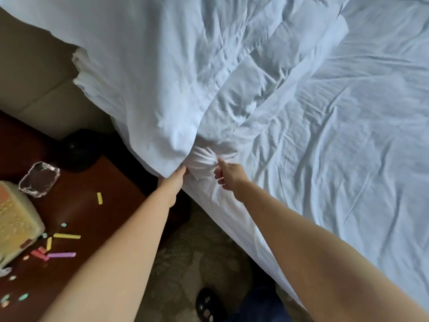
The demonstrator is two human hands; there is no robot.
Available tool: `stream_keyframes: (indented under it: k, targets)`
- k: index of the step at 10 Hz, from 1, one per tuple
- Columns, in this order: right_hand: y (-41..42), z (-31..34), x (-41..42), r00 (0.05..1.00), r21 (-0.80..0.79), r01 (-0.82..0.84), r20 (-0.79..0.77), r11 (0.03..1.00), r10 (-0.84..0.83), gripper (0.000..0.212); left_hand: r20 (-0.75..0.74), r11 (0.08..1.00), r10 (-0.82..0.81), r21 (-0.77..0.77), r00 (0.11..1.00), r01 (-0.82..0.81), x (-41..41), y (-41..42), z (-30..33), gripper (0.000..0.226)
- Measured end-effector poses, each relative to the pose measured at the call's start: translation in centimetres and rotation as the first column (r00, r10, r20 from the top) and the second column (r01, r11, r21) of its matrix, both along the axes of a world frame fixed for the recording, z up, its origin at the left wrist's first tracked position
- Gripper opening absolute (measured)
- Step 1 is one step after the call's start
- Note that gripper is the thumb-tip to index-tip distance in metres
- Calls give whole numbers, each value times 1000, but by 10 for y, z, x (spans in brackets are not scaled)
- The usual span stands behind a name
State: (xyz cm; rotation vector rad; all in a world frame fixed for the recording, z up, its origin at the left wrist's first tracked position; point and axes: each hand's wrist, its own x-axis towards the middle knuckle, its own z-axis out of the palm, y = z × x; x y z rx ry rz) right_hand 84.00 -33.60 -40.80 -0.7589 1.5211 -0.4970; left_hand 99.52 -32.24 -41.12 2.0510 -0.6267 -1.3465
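A bed with a wrinkled white sheet (336, 140) fills the right and top of the head view. A white pillow or duvet bulk (144, 73) lies across the bed's upper left and hangs over the edge. My left hand (173, 182) reaches under that hanging fold at the bed's side, its fingers hidden in the cloth. My right hand (228, 175) pinches a bunched gather of white sheet (204, 162) at the mattress edge, with creases radiating from the pinch.
A dark wooden nightstand (88, 219) stands at lower left, bearing a clear glass ashtray (39, 178), a pale box (16, 219) and several coloured chalk pieces (66, 237). Patterned carpet (190, 256) and a dark shoe (207, 305) lie below. A beige headboard (30, 73) is at left.
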Motion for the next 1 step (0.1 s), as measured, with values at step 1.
stream_keyframes:
  k: [1]
  targets:
    - [24, 20, -14, 1000, 38, 2, -23, 999, -1, 36, 72, 990, -123, 83, 990, 117, 5, 30, 26, 12]
